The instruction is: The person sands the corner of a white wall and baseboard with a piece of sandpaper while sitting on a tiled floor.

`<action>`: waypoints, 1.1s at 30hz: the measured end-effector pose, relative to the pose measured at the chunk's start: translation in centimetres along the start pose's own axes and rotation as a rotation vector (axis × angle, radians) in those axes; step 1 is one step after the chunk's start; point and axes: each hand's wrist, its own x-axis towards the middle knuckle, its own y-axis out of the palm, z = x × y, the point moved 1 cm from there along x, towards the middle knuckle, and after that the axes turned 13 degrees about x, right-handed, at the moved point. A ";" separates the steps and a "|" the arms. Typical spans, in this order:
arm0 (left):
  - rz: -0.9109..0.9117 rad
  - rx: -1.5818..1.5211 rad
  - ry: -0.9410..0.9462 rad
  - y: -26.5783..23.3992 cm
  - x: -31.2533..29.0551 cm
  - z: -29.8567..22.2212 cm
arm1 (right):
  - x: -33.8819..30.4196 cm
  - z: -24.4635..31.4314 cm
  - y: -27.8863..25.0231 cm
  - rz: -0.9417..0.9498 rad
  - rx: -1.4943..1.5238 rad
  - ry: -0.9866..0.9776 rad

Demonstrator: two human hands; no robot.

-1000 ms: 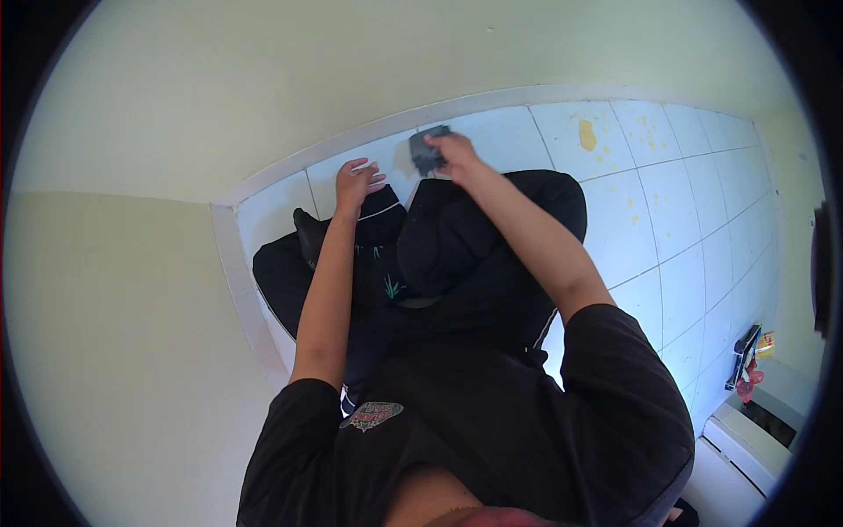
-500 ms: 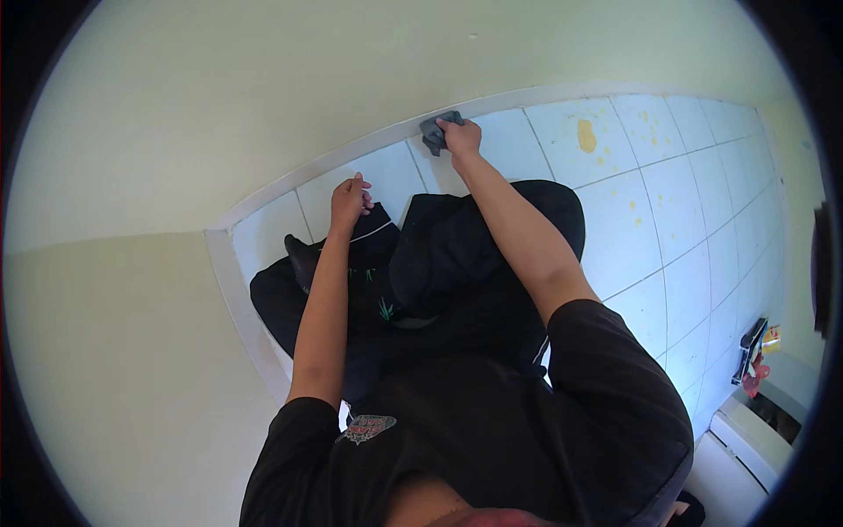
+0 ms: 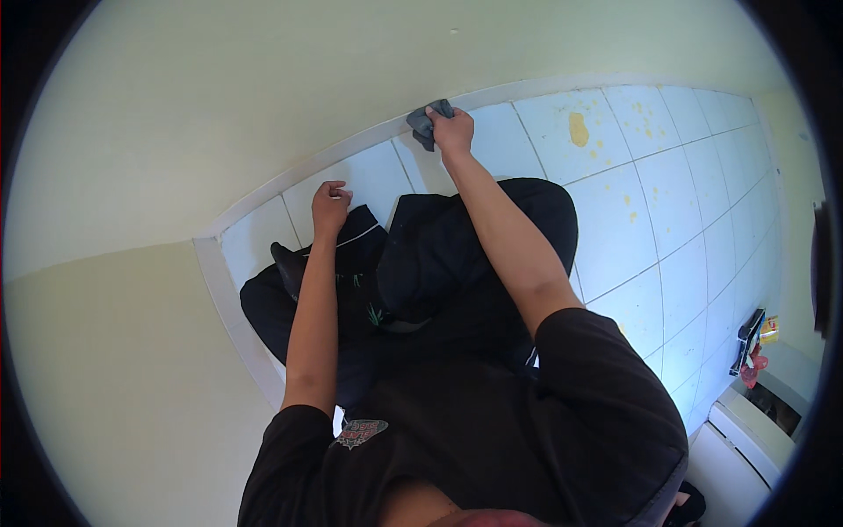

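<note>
My right hand (image 3: 454, 132) is closed on a crumpled grey cloth (image 3: 422, 132). The cloth lies against the pale baseboard (image 3: 329, 155) where the wall meets the floor. Over the white tiles by my bent knee, my left hand (image 3: 330, 211) hovers with loosely curled, parted fingers and nothing visible in them. It is close to a dark trouser cuff (image 3: 362, 233) with a white stripe.
Yellow stains (image 3: 579, 130) spot the tiled floor (image 3: 606, 211) to the right. Walls rise ahead and at the left, meeting in a corner. At the far right are a black object (image 3: 747, 342), a red item (image 3: 753, 367) and a white box-like piece (image 3: 724, 470).
The view has shifted slightly. My right hand has moved the cloth a little farther forward, up onto the baseboard. My left hand has shifted slightly left and its fingers have changed pose.
</note>
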 end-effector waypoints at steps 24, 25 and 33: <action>-0.049 0.119 -0.030 0.9 -1.0 -0.6 | 2.6 -1.6 -1.7 -0.163 0.180 0.025; -0.023 0.190 -0.010 0.9 -0.8 -0.2 | 1.9 -1.3 -1.4 -0.169 0.057 -0.030; 0.036 0.340 0.038 1.2 0.0 0.4 | 4.2 -0.9 -2.8 -0.197 0.028 -0.029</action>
